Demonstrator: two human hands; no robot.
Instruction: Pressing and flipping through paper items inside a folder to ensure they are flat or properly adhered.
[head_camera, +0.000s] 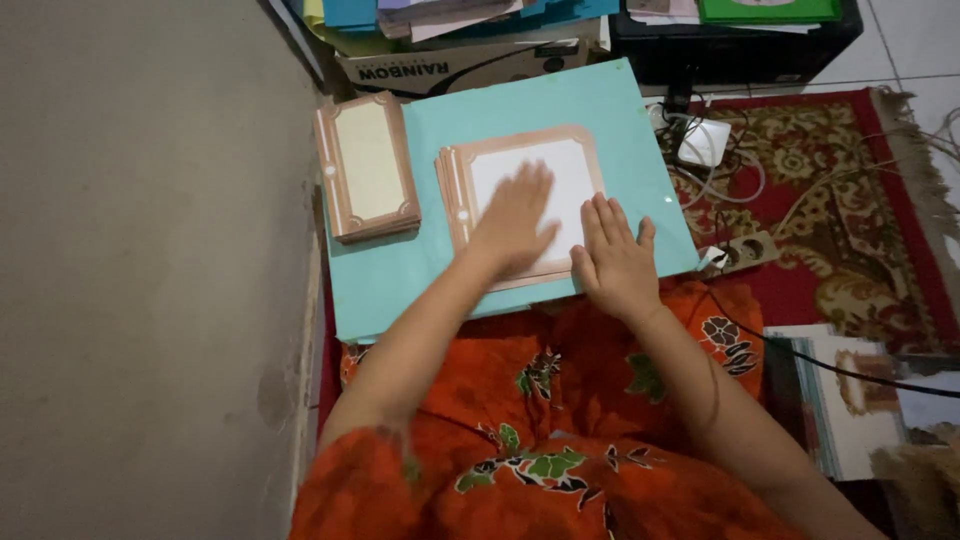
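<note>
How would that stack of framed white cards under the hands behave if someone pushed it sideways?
The card stack looks thin and flat, so it would probably slide, not tip. Its edges already look slightly fanned, so the sheets may well shear apart. Both the left hand and right hand press flat on it.

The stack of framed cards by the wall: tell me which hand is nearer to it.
Left. The left hand lies flat on the white framed sheet, just right of the stack of framed cards. The right hand rests farther right, at that sheet's lower right corner.

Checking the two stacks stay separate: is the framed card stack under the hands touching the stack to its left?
Apart. The head view shows a strip of turquoise board between the pressed stack and the left stack.
</note>
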